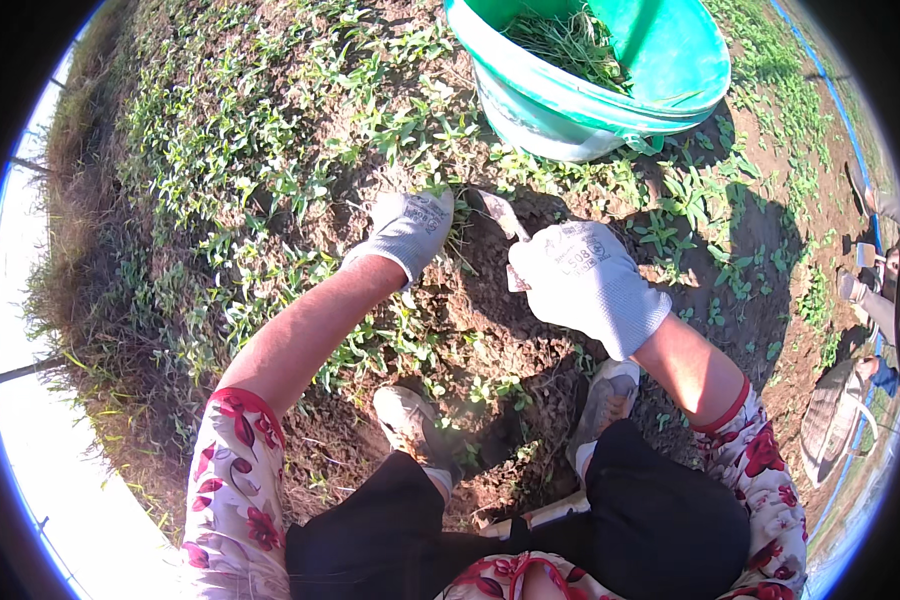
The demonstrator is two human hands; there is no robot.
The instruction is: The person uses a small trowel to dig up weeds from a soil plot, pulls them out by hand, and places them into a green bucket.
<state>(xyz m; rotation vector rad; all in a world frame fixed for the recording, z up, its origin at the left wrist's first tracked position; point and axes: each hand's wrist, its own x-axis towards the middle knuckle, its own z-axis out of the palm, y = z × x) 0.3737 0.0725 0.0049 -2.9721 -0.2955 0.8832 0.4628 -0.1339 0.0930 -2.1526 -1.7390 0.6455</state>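
My left hand (414, 226), in a pale knitted work glove, is closed on a small tuft of green weeds (459, 229) at soil level. In my right hand (589, 281), gloved the same way, is a small hand tool with a narrow, soil-stained metal blade (501, 213); its handle is mostly hidden by the fist. The blade points at the weeds from the right, close to the soil. Loose brown earth (487, 300) lies under both hands. Low leafy seedlings (270, 150) grow thickly to the left and ahead.
A green plastic bucket (555, 94) holding pulled grass (570, 45) stands ahead, right of centre. My shoes (405, 420) are planted apart below my hands. At the far right are another person's leg (874, 304), a woven basket (829, 420) and a blue hose (840, 105).
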